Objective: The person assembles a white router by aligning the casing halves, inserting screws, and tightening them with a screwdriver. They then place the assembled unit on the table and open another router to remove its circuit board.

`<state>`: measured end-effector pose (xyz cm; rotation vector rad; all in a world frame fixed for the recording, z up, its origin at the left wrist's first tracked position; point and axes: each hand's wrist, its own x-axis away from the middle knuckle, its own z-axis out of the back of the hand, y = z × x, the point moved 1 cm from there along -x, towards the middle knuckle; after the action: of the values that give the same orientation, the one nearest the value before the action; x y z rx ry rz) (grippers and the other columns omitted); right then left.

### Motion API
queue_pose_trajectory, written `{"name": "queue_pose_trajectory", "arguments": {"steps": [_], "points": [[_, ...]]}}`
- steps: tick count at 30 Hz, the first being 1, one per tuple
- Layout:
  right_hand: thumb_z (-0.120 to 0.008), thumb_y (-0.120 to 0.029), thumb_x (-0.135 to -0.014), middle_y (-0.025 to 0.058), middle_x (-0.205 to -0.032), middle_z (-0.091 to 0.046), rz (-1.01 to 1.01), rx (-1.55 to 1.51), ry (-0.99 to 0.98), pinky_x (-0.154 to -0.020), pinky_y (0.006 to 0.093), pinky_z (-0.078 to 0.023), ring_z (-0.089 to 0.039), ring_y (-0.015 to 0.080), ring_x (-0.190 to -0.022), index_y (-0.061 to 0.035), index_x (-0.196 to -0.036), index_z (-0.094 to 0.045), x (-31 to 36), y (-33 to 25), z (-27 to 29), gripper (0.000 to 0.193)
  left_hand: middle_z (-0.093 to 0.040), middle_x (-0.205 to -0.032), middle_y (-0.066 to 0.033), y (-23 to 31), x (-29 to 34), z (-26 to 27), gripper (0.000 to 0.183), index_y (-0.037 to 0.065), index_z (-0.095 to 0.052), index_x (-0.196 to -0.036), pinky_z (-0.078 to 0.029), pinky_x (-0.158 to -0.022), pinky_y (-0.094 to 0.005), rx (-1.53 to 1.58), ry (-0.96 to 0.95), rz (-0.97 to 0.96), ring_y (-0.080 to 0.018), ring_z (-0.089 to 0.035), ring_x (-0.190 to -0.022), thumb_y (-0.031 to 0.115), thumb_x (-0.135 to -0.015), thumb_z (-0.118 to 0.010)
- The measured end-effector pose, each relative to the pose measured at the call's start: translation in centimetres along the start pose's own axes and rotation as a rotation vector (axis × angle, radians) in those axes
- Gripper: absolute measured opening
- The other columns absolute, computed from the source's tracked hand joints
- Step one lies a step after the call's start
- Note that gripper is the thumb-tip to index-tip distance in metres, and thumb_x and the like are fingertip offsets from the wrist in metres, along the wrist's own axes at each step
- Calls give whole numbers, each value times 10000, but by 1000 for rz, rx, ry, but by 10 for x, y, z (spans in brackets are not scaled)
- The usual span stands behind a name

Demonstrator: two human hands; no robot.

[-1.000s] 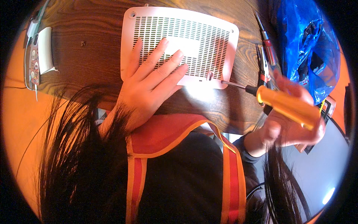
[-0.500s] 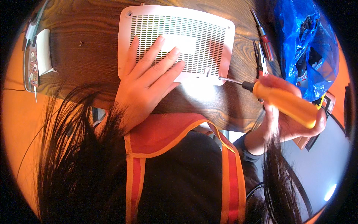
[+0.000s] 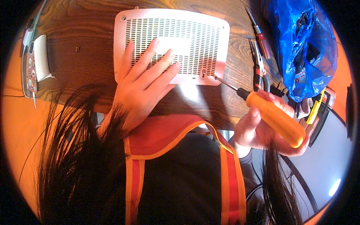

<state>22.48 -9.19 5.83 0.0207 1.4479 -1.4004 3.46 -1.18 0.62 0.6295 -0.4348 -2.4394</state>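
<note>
A white plastic casing (image 3: 204,45) with rows of vent slots lies flat on the dark wooden table. My left hand (image 3: 137,84) rests on its left half, fingers spread flat across the slots. In my right hand (image 3: 249,129) is a screwdriver (image 3: 275,118) with a yellow handle and a black collar, the fingers closed round the handle. The shaft slants up to the left, and its tip meets the casing's lower right corner. Whether the tip sits in a screw head there is too small to tell.
Right of the casing lie a red-handled screwdriver (image 3: 262,41) and pliers (image 3: 258,67). A blue plastic bag (image 3: 300,45) with dark contents stands beyond them. At far left are a white curved piece (image 3: 42,58) and a sticker-covered device (image 3: 30,73). A tiny brown bit (image 3: 78,48) lies nearby.
My right hand has shifted left and down, turning round the screwdriver's handle, with the tip still at the corner. Casing and left hand sit slightly more to the left in the picture.
</note>
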Motion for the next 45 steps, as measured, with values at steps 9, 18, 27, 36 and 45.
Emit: {"name": "queue_pose_trajectory", "arguments": {"steps": [9, 18, 27, 36, 45], "points": [[-740, 24, -648, 284, -940, -541, 94, -98, 2, -644, 368, -566, -619, 331, -761, -202, -1313, -142, -7, 3, 0, 923, -572, -1169, -66, 3, -1, 3, 417, 84, -641, -1043, -227, -1044, -484, 28, -16, 39, -298, -445, -1192, 132, -639, -732], [-729, -12, -677, 317, -1031, -508, -193, -110, -59, -678, 443, -567, -627, 367, -772, -248, -1285, -147, -15, 1, 2, 874, -575, -1167, -63, 3, -1, 3, 406, 86, -648, -1031, -227, -1042, -488, 42, -10, 48, -297, -447, -1191, 126, -636, -735], [-709, 1, -698, 313, -1062, -506, -189, -370, -143, -727, 410, -551, -603, 357, -875, -222, -1255, -270, -9, 4, 17, 743, -575, -1168, -68, 3, -1, 4, 413, 81, -644, -1035, -227, -1040, -490, 47, -27, 49, -301, -446, -1193, 119, -634, -735], [-669, 25, -728, 322, -995, -523, -84, -209, 2, -659, 382, -557, -613, 336, -781, -194, -1254, -208, 5, -4, 5, 733, -577, -1162, -74, 3, -2, 4, 403, 77, -645, -1029, -227, -1043, -481, 38, -29, 48, -297, -445, -1194, 117, -638, -734], [-693, 45, -696, 268, -898, -563, -21, 90, 111, -614, 401, -563, -613, 316, -732, -248, -1298, -126, 9, -16, -2, 877, -549, -1193, -95, 3, -3, 8, 428, 65, -623, -1048, -240, -1034, -487, 81, -31, 51, -293, -445, -1190, 143, -644, -740]]}}
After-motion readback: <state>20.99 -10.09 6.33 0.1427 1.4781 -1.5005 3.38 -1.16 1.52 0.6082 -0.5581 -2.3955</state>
